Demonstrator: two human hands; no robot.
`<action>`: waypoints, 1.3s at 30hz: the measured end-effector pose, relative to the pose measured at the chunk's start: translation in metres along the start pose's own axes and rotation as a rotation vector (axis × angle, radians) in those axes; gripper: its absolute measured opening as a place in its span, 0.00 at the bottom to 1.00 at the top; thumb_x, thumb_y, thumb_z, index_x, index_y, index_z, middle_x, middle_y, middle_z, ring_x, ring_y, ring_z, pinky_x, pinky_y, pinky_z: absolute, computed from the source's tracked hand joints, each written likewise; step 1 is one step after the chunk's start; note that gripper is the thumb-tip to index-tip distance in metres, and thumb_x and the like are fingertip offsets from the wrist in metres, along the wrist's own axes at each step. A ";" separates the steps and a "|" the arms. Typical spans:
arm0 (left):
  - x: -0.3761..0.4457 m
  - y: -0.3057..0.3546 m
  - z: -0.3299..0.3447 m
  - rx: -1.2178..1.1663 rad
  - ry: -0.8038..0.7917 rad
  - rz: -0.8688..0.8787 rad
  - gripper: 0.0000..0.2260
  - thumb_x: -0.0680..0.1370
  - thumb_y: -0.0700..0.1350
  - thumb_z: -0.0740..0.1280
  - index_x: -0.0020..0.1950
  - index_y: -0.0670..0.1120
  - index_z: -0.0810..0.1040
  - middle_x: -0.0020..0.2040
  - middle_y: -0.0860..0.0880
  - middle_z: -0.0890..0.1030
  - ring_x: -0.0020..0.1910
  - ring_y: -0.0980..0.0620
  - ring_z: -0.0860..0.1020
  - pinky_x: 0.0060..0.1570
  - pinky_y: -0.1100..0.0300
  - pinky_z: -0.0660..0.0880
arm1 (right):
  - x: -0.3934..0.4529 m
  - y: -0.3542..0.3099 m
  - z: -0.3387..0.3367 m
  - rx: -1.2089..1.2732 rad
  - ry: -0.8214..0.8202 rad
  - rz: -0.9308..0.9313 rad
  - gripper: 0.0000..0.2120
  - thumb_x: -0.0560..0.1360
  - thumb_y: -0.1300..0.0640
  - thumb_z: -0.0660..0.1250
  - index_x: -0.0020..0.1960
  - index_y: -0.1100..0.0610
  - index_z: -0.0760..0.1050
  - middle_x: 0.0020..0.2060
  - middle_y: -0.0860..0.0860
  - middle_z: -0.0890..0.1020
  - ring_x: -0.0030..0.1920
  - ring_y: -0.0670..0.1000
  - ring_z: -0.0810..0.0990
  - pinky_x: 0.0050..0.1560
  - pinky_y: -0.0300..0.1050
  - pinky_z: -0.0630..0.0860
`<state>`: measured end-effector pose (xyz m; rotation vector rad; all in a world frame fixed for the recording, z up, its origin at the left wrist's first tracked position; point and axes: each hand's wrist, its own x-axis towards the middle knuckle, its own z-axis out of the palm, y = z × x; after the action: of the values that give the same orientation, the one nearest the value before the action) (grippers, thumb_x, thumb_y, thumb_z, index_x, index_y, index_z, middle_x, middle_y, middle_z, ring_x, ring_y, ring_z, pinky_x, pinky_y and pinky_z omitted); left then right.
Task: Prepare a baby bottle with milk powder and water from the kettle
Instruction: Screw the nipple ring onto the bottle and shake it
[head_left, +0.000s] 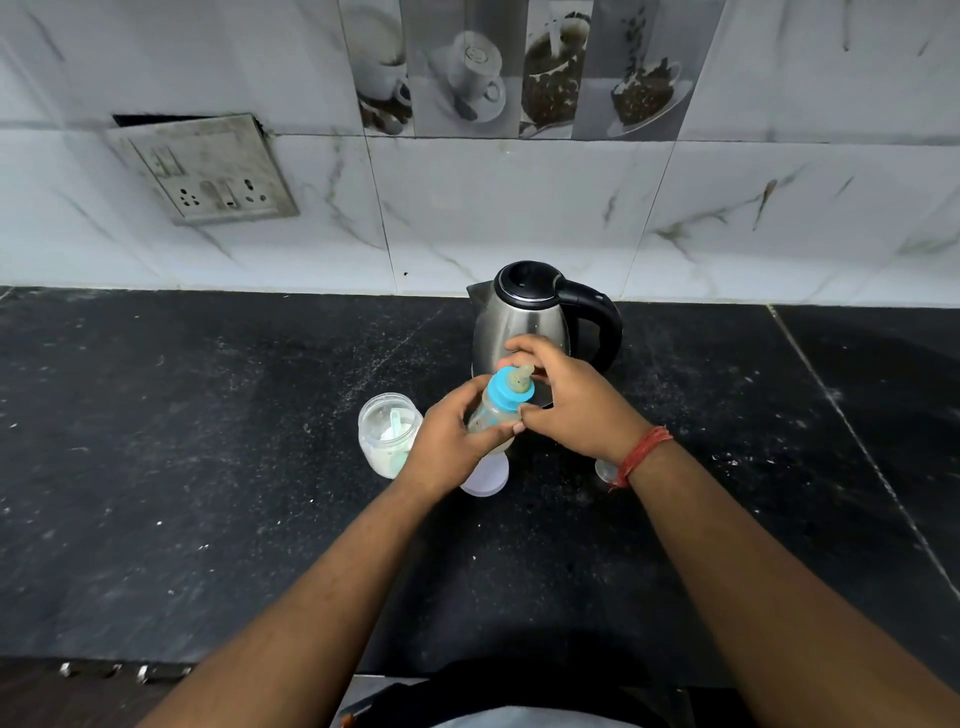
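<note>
Both hands are up over the counter with the baby bottle (493, 410) between them. From the head view, the left hand (454, 441) is wrapped round the bottle's clear body, fingers curled under and thumb across the front, holding it tilted so the top leans away and to the right. The right hand (566, 400) curls over the top end — its fingers arch round the blue collar (506, 392) and the pale teat (522, 379), thumb pressing at the collar's lower edge. A red thread band (641, 457) circles the right wrist.

The bottle is lifted off the black stone counter (208, 441), just in front of the steel kettle (524, 322), which stands upright near the tiled wall (519, 208) with its black handle (597, 327) turned right and its lid down. Just left of the left hand sits an open clear jar (387, 431) of white milk powder with a small scoop (395, 421) inside. A white lid-like piece (485, 475) lies on the counter under the left wrist, partly hidden. Something small and clear (605, 470) peeks out behind the right wrist — I cannot tell what. A wall socket plate (208, 171) hangs at the upper left.
</note>
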<state>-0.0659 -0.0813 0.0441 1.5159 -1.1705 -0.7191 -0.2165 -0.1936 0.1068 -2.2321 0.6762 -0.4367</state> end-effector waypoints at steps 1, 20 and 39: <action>0.001 0.000 -0.001 0.011 -0.007 0.001 0.24 0.74 0.47 0.79 0.68 0.51 0.78 0.60 0.54 0.84 0.60 0.55 0.82 0.63 0.52 0.78 | 0.001 0.000 -0.002 -0.007 -0.011 -0.004 0.36 0.70 0.65 0.75 0.73 0.49 0.66 0.65 0.45 0.80 0.64 0.45 0.79 0.69 0.49 0.75; 0.019 0.013 -0.003 -0.048 -0.045 -0.005 0.24 0.75 0.45 0.79 0.69 0.54 0.78 0.60 0.56 0.84 0.61 0.57 0.81 0.61 0.62 0.78 | 0.014 -0.003 -0.031 0.034 -0.045 0.005 0.40 0.72 0.64 0.76 0.77 0.52 0.60 0.60 0.45 0.82 0.62 0.41 0.80 0.67 0.35 0.73; 0.026 0.012 -0.003 -0.046 -0.006 0.014 0.25 0.75 0.46 0.79 0.70 0.50 0.78 0.62 0.54 0.84 0.62 0.55 0.81 0.62 0.59 0.78 | 0.021 -0.002 -0.028 -0.038 0.004 -0.037 0.41 0.71 0.59 0.77 0.78 0.51 0.60 0.58 0.46 0.82 0.61 0.46 0.80 0.68 0.48 0.75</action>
<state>-0.0577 -0.1037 0.0597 1.4667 -1.1599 -0.7369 -0.2132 -0.2202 0.1291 -2.2833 0.6511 -0.4496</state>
